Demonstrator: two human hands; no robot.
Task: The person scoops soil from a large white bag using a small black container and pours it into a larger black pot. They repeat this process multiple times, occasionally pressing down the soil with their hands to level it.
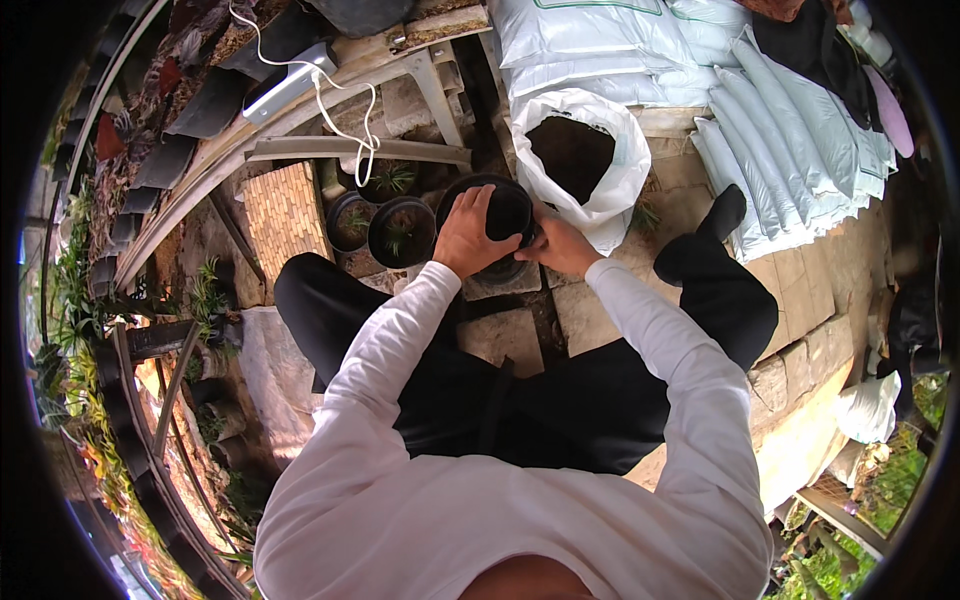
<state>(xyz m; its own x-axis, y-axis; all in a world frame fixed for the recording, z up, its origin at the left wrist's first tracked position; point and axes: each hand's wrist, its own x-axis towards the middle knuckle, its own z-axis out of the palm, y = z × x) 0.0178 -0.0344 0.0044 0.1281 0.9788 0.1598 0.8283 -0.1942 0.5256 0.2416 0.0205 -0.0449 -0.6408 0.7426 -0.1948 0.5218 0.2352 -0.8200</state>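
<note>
In the head view, the left hand (466, 235) curves around the near left part of a black plastic pot (508, 212), thumb spread from the fingers, and the right hand (560, 245) grips its right side with the fingers bunched narrowly. The pot is thus held between both hands, in front of the seated person; its base and what lies directly beneath are mostly hidden.

Room at the edges is tight: the white sack (635, 140) of dark soil (570, 160), its mouth rolled wide, stands just beside the right hand, and a black nursery pot (400, 235) with a small grassy seedling sits just left of the held pot. Beyond the pots, a slanting beam (350, 148) and a bench leg (435, 100) hem in the far left. Freer space lies on the right, past the bent knee (a dark-socked foot (725, 212) juts into it).

The surface is pale, uneven paving (790, 280) with dark joints. Around it stand stacked white sealed sacks (600, 40) at the far side, a patterned tan panel (290, 215), and a white cable (372, 105) dangling from the bench.
</note>
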